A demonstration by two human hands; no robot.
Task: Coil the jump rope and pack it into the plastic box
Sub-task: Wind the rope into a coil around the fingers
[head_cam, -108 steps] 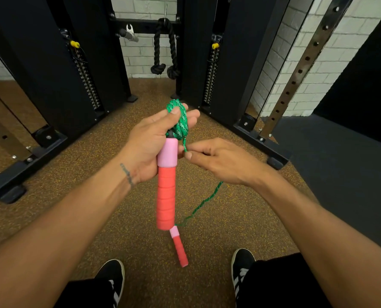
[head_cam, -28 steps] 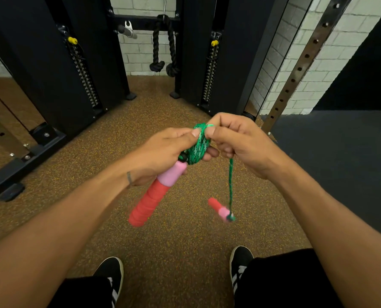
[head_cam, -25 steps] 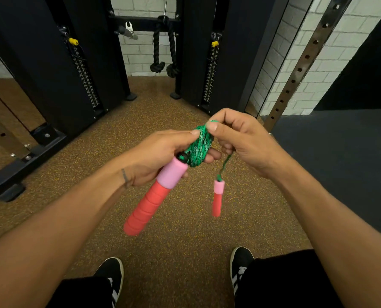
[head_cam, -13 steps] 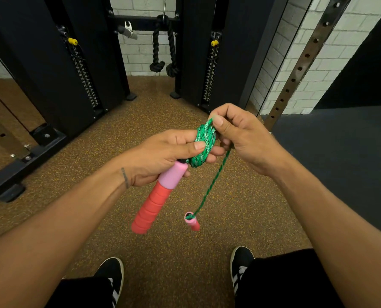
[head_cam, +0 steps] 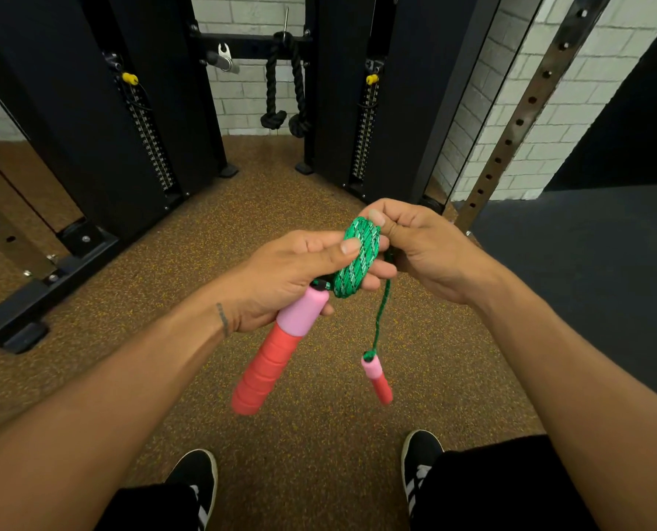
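The green jump rope (head_cam: 358,258) is wound into a tight coil between my hands at chest height. My left hand (head_cam: 286,275) grips the coil with thumb and fingers and also holds the near red handle with its pink cap (head_cam: 271,356), which slants down to the left. My right hand (head_cam: 421,245) pinches the top of the coil. A short free length of rope hangs from it, and the second red handle (head_cam: 377,379) dangles at its end. No plastic box is in view.
I stand on a speckled brown rubber floor (head_cam: 135,300); my two black shoes (head_cam: 421,459) show at the bottom. Black cable-machine towers (head_cam: 101,120) stand ahead, a black rope attachment (head_cam: 284,86) hangs between them, a perforated steel upright (head_cam: 518,116) rises right, and a dark mat (head_cam: 587,270) lies right.
Over four seconds the long trailing rope was wound onto the coil. In the last half second the dangling handle swung rightward and the free length got shorter.
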